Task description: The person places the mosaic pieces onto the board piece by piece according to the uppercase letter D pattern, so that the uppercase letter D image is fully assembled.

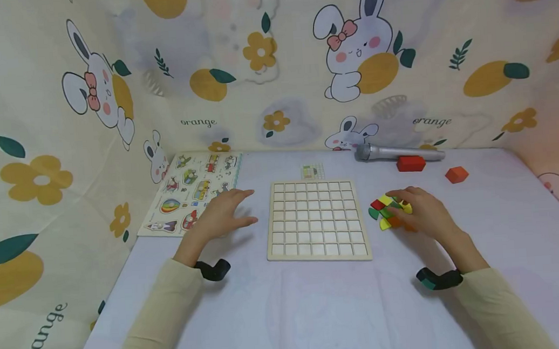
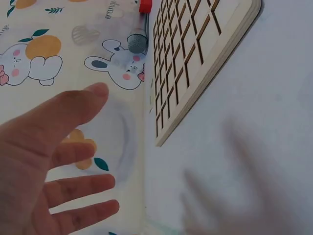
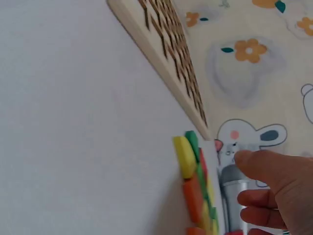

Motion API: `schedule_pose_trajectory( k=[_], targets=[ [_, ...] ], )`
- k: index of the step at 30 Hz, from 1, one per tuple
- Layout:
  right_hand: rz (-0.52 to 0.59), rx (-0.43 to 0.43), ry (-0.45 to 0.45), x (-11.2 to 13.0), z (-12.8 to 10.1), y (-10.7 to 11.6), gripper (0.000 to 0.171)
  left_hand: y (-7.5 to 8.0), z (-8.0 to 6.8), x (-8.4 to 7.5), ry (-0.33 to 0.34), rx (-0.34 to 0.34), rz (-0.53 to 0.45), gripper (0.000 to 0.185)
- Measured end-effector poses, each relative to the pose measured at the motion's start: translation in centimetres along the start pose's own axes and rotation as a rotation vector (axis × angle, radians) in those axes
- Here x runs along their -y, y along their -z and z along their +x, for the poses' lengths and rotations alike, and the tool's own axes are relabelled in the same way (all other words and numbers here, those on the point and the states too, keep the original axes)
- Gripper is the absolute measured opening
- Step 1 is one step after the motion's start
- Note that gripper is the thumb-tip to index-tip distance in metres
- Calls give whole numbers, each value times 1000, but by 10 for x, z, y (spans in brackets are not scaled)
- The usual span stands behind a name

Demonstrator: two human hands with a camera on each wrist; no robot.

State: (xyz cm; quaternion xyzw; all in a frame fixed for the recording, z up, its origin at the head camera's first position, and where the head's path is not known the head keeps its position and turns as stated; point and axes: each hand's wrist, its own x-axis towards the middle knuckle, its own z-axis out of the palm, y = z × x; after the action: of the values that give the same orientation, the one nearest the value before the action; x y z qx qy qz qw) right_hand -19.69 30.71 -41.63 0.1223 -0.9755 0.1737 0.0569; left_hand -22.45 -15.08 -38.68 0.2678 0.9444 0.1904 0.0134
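Note:
My left hand (image 1: 220, 214) hovers with thumb and fingers spread, between a picture board (image 1: 198, 191) and a wooden grid board (image 1: 318, 220) of pale square cells. The left wrist view shows nothing in that hand (image 2: 63, 161). At the right, my right hand (image 1: 420, 213) is over a small heap of coloured blocks (image 1: 384, 210) in red, yellow, green and orange. Its thumb and index finger are apart above the heap, and they partly cover it. From the right wrist the blocks (image 3: 193, 181) lie beside the hand (image 3: 279, 186); whether a fingertip touches them is unclear.
A silver microphone (image 1: 399, 152) lies at the back right, with a red block (image 1: 411, 163) in front of it and an orange-red block (image 1: 457, 174) farther right. Behind the grid board is a small grid card (image 1: 312, 171). Printed cloth (image 1: 295, 49) walls the back and sides.

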Motion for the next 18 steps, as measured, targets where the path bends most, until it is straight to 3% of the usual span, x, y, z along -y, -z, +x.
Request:
schedule_pose_trajectory(
  k=[9, 18],
  targets=[
    [18, 25, -64, -3, 1, -22, 42, -27, 7, 4, -28, 48, -168, 73],
    [19, -13, -64, -1, 3, -29, 43, -49, 12, 12, -61, 62, -214, 73]
  ],
)
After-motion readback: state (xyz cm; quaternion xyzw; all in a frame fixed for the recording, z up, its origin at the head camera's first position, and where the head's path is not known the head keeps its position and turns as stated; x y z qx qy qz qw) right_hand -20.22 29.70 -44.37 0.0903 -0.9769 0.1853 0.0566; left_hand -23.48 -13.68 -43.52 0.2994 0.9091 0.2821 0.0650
